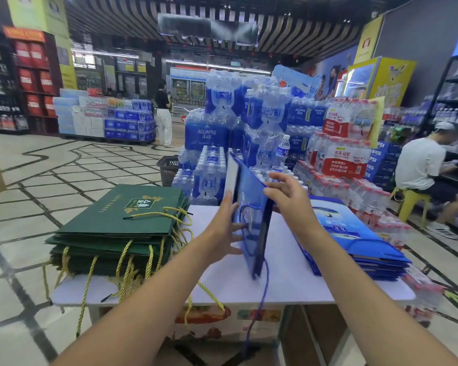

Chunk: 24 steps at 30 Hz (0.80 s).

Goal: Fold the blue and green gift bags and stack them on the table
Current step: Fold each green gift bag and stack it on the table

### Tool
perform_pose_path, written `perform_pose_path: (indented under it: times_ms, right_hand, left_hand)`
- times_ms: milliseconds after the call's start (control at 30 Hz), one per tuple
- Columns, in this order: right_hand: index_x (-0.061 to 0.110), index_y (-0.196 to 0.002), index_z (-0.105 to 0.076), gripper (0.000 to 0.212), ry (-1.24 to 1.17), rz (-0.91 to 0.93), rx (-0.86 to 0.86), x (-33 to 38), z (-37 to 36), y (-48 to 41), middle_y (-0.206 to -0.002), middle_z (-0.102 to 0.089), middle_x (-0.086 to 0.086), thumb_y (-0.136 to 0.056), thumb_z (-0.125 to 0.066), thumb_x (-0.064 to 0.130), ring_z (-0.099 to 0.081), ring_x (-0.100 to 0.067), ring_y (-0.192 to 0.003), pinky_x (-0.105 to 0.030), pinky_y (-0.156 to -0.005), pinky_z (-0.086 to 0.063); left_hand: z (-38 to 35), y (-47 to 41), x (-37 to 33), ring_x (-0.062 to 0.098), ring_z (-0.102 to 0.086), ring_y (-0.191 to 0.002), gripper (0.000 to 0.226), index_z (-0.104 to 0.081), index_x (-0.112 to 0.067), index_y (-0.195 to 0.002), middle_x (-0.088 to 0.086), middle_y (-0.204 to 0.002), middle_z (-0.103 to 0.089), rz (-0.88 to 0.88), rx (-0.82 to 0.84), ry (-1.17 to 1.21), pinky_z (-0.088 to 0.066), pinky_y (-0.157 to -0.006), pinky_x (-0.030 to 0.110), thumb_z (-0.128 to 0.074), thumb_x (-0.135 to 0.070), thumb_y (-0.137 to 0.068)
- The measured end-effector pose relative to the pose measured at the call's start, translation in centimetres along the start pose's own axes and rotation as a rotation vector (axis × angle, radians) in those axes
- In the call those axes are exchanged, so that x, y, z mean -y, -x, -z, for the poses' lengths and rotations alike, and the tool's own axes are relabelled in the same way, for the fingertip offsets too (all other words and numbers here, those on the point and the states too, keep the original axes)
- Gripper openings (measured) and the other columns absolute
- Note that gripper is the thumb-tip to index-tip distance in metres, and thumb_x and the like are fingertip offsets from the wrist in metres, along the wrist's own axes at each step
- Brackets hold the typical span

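A blue bag (251,220) stands on its edge in the middle of the white table (288,281), leaning a bit. It is held up between two bare hands. The left hand (222,228) lies flat on the bag's left side, with its fingers straight and spread and its thumb pointing up. The right hand (286,196) is on the other side, near the top edge. Its fingers are straight and spread too, and it is not pinching anything. A blue cord (262,299) from the bag hangs down over the front of the table.

On the left of the table is a pile of flat green bags (117,223). The top one has a gold sign that reads 金典, and yellow cords spill off the pile. On the right is a pile of flat blue bags (354,239) with a white and blue picture on top. I cannot read its words.

Behind the table there are big packs of water bottles (206,133) wrapped in plastic. The blue labels say AQUAFINA. One bottle (283,149) stands alone on top of the packs. To the right are more water packs with red labels (347,159) that read 农夫山泉. Blue boxes (381,154) beside them show the letters PSI.

A dark basket (167,167) sits on the floor by the water. A person in white (423,165) sits on a yellow stool (410,202) at the right. Another person (163,114) stands far back.
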State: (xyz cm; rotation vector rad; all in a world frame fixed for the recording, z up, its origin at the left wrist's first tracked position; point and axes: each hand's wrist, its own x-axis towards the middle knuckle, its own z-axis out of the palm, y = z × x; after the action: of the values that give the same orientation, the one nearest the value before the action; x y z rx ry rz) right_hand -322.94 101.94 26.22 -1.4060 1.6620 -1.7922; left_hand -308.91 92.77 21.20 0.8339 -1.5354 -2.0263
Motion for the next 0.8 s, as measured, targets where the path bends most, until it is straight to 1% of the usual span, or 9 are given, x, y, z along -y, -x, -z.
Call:
perform_pose_path:
  times_ms: [100, 200, 267, 333, 400, 467, 567, 667, 800]
  right_hand:
    - [0.023, -0.125, -0.063, 0.032, 0.002, 0.033, 0.187, -0.4, -1.0, 1.4, -0.118, -0.071, 0.0, -0.096, -0.06, 0.034, -0.07, -0.012, -0.105, -0.029, -0.089, -0.056]
    - [0.021, -0.122, -0.068, 0.031, 0.224, -0.004, 0.293, -3.6, -0.9, 2.6, -0.118, -0.07, 0.008, -0.1, -0.048, 0.031, -0.064, -0.006, -0.111, -0.024, -0.098, -0.049]
    - [0.025, -0.119, -0.069, 0.034, 0.419, -0.056, 0.358, -6.3, -0.4, 3.1, -0.123, -0.066, 0.014, -0.1, -0.041, 0.021, -0.058, -0.003, -0.118, -0.014, -0.102, -0.041]
    - [0.029, -0.12, -0.07, 0.046, 0.552, -0.109, 0.438, -8.6, -0.1, 3.6, -0.128, -0.063, 0.014, -0.091, -0.035, 0.022, -0.053, -0.003, -0.123, -0.005, -0.097, -0.035]
    - [0.034, -0.123, -0.069, 0.048, 0.609, -0.147, 0.505, -10.4, 0.1, 3.9, -0.135, -0.061, 0.012, -0.092, -0.035, 0.019, -0.05, -0.002, -0.126, -0.013, -0.101, -0.035]
    - [0.033, -0.123, -0.069, 0.048, 0.591, -0.179, 0.494, -11.7, 0.3, 3.4, -0.133, -0.062, 0.01, -0.095, -0.038, 0.011, -0.051, -0.006, -0.126, -0.022, -0.104, -0.038]
    - [0.024, -0.119, -0.069, 0.048, 0.402, -0.292, 0.367, -11.9, 0.4, 2.2, -0.129, -0.066, -0.002, -0.092, -0.037, 0.002, -0.058, -0.019, -0.125, -0.034, -0.11, -0.043]
    - [0.008, -0.123, -0.063, 0.047, 0.068, -0.488, 0.31, -11.0, 1.1, 1.4, -0.131, -0.065, -0.017, -0.094, -0.03, -0.007, -0.061, -0.028, -0.123, -0.037, -0.111, -0.045]
    - [0.004, -0.131, -0.062, 0.041, -0.025, -0.563, 0.348, -10.9, 1.9, 1.1, -0.136, -0.06, -0.018, -0.104, -0.03, 0.003, -0.059, -0.03, -0.127, -0.041, -0.114, -0.042]
  left_hand:
    - [1.8, -1.1, -0.5, 0.044, -0.054, -0.131, 0.096, -0.059, -0.027, -0.14, 0.018, -0.138, -0.063, 0.068, 0.064, 0.149, -0.044, -0.102, 0.062, -0.037, -0.096, -0.077]
    - [2.6, -1.4, 0.5, 0.028, -0.071, -0.098, 0.049, -0.071, -0.013, -0.111, 0.01, -0.101, -0.077, 0.082, -0.042, 0.04, -0.055, -0.084, 0.042, -0.05, -0.056, -0.099]
    - [2.8, -1.7, 1.7, 0.017, -0.061, -0.065, 0.016, -0.064, -0.016, -0.097, 0.003, -0.077, -0.068, 0.085, -0.154, -0.191, -0.046, -0.061, 0.027, -0.053, -0.028, -0.101]
    - [3.8, -2.4, 3.1, 0.015, -0.056, -0.056, 0.01, -0.062, -0.018, -0.101, 0.002, -0.078, -0.063, 0.016, -0.26, -0.426, -0.041, -0.051, 0.022, -0.056, -0.018, -0.093]
    - [5.4, -3.2, 4.1, 0.024, -0.068, -0.084, 0.045, -0.059, -0.016, -0.123, 0.007, -0.107, -0.07, -0.054, -0.321, -0.688, -0.057, -0.068, 0.032, -0.056, -0.026, -0.079]
    - [5.9, -3.0, 4.9, 0.034, -0.057, -0.121, 0.066, -0.041, -0.016, -0.146, 0.014, -0.139, -0.056, -0.021, -0.377, -0.993, -0.052, -0.094, 0.04, -0.057, -0.029, -0.083]
    - [4.1, -1.3, 5.8, 0.033, -0.039, -0.14, 0.062, -0.033, -0.025, -0.156, 0.007, -0.161, -0.03, -0.218, -0.415, -1.41, -0.045, -0.105, 0.047, -0.054, -0.03, -0.098]
    - [0.4, 0.6, 5.9, 0.02, -0.059, -0.114, 0.036, -0.059, -0.038, -0.136, -0.01, -0.142, -0.048, -0.616, -0.116, -1.402, -0.051, -0.084, 0.036, -0.051, -0.028, -0.102]
    - [-4.2, 0.3, 7.1, 0.019, -0.06, -0.105, 0.044, -0.048, -0.05, -0.145, -0.006, -0.127, -0.062, -0.672, 0.323, -1.648, -0.051, -0.078, 0.035, -0.042, -0.031, -0.107]
